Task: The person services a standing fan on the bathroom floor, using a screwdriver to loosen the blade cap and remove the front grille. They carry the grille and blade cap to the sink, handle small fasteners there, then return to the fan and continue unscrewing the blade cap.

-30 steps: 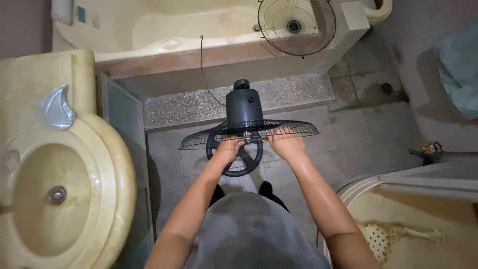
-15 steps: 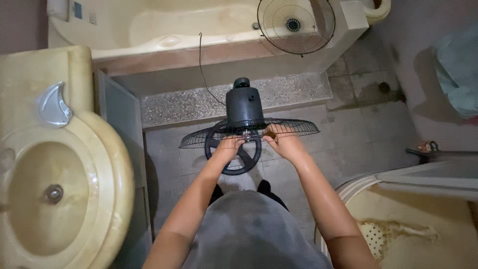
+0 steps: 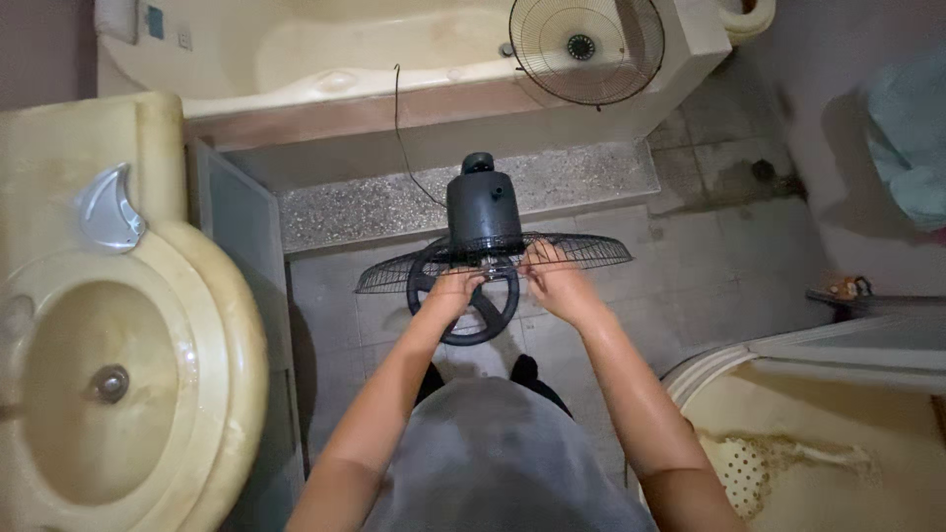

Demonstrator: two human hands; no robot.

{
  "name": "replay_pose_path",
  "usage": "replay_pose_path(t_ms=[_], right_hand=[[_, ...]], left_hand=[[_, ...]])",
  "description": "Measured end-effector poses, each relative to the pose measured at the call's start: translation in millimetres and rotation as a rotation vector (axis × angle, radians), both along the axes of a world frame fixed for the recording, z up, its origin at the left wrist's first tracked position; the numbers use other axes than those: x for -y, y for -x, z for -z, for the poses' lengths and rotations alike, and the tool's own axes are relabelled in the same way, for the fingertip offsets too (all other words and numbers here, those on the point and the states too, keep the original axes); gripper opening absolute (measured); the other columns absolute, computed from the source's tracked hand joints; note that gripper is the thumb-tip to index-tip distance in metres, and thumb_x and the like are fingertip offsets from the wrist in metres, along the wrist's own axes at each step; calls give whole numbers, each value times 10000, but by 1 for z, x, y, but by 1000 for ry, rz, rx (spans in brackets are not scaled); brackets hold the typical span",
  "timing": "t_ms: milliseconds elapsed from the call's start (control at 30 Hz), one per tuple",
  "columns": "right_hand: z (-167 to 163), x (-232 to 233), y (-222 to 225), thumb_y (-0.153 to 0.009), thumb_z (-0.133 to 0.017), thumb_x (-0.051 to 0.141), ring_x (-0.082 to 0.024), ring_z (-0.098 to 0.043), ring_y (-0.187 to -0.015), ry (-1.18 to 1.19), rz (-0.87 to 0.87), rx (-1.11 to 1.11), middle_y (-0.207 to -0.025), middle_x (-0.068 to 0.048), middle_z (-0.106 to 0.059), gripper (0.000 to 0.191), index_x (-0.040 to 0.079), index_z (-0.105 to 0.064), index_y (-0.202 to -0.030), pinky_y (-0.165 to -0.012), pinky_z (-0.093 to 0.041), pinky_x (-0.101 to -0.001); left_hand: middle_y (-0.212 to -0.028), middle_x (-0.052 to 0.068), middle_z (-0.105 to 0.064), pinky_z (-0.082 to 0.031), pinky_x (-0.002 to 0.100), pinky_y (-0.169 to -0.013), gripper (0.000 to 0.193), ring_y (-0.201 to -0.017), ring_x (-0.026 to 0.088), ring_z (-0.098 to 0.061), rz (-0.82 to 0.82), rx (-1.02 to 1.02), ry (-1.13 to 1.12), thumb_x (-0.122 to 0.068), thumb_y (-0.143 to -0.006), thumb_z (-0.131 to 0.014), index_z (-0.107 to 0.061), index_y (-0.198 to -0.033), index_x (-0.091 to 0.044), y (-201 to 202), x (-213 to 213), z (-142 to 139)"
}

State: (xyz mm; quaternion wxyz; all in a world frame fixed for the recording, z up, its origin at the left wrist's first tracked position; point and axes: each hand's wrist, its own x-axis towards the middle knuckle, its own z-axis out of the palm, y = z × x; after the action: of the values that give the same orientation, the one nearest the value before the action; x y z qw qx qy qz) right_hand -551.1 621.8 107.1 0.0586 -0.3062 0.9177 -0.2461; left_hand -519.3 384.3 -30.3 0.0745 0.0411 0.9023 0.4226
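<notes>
Grey floor tiles [image 3: 709, 266] fill the middle of a cramped bathroom, with a cream basin [image 3: 89, 394] at the left edge, a pale bathtub [image 3: 325, 49] along the top and a speckled stone step [image 3: 374, 207] below it. At centre frame stands a black fan [image 3: 485, 212], motor housing toward the tub, round base toward the person, its rear wire guard [image 3: 581, 251] stretched left to right as a flat band. A detached front grille [image 3: 587, 47] leans at the tub's upper right. The left hand [image 3: 455, 288] and right hand [image 3: 548, 281] curl their fingers onto the guard near its hub. Compared with a second ago, both hands sit almost where they were, the right drawn slightly inward.
</notes>
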Motion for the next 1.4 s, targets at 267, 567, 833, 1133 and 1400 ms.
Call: replay_pose_path(t_ms=[267,567,833,1133,1400], right_hand=[[13,20,-11,-1002,-581,168,-383,-669,-951,235,232,86,-1028,-159,-689,176,43,-601,-1124,-797,-536,-487],[23,19,-6,-1074,-496,353,-381,-701,-818,-311,406,-172,-974,-174,-731,373,67,-702,-951,-691,-568,-520],[31,8,-5,-998,-596,443,-329,-709,-800,-289,291,-336,-885,-128,-741,387,88,-713,-896,-700,-581,-486],[-5,10,-5,-903,-730,379,-334,-719,-777,-113,261,9,-872,-119,-742,313,85,-652,-976,-661,-564,-476],[-10,1,-5,-912,-714,232,-360,-664,-996,-26,127,22,-1062,-146,-696,247,74,-612,-1073,-824,-534,-481]], left_hand=[[-1103,226,-712,-515,509,-899,322,-1027,425,-669,28,21,54,-311,-1001,-585,-724,-1164,-71,3,2,7],[-1128,231,-715,-518,501,-912,313,-1050,436,-662,9,-187,-38,-287,-968,-613,-732,-1135,-51,3,4,10],[-1162,213,-699,-504,494,-941,315,-1077,416,-654,19,-19,32,-289,-988,-594,-721,-1174,-68,-3,1,6],[-1132,211,-718,-523,473,-915,314,-1056,403,-674,25,-18,-32,-282,-988,-588,-727,-1175,-71,-4,-1,7],[-1098,218,-720,-531,494,-892,300,-1024,425,-675,25,-98,-28,-271,-977,-593,-745,-1144,-73,-2,0,6]])
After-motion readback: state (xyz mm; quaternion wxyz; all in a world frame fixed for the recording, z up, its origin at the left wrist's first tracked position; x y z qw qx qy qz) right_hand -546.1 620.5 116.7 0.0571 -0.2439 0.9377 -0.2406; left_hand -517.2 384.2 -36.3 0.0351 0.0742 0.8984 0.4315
